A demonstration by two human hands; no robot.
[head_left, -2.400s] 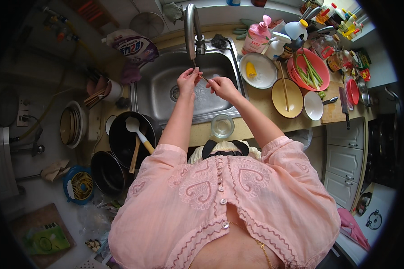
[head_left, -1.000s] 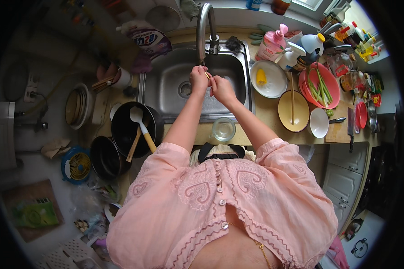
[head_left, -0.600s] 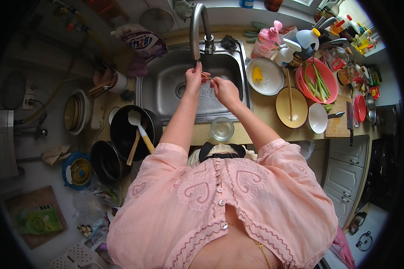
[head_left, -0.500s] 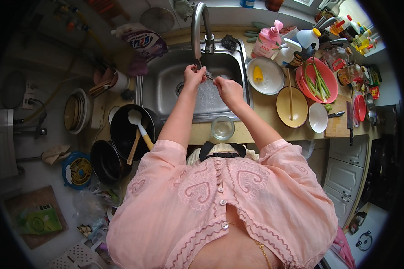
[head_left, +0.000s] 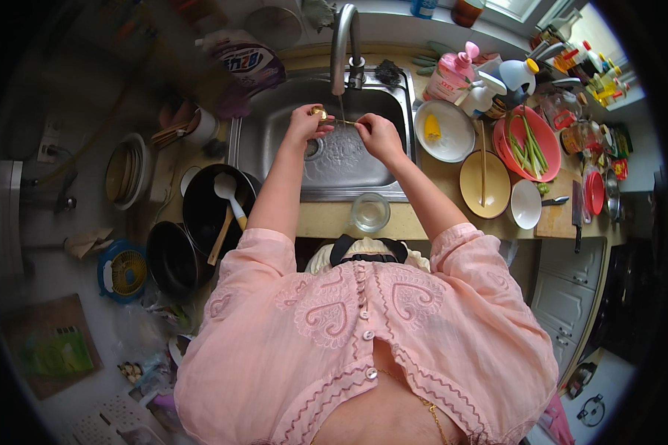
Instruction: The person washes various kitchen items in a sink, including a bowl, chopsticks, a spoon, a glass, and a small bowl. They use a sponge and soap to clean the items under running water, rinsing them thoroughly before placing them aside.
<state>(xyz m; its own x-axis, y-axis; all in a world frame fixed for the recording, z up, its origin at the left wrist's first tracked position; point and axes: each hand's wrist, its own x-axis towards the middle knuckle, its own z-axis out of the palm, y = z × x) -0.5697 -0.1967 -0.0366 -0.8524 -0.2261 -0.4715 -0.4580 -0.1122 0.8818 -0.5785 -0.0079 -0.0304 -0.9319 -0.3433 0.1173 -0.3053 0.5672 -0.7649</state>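
Note:
Over the steel sink, both hands are raised under the curved faucet. My left hand pinches the rounded golden end of a thin golden utensil. My right hand grips its other, slim end. The utensil lies level between the two hands, right below the spout, where a thin stream of water falls onto it. Whether it is a spoon or another utensil is too small to tell.
A clear glass stands on the sink's front edge. Left: a black pan with a white ladle and a black pot. Right: a white plate, a yellow bowl, a red basin of green stalks, a cutting board with a knife.
My hands have drawn slightly apart, the right one moving right, so the golden utensil now spans between them under the spout. The view has shifted a little.

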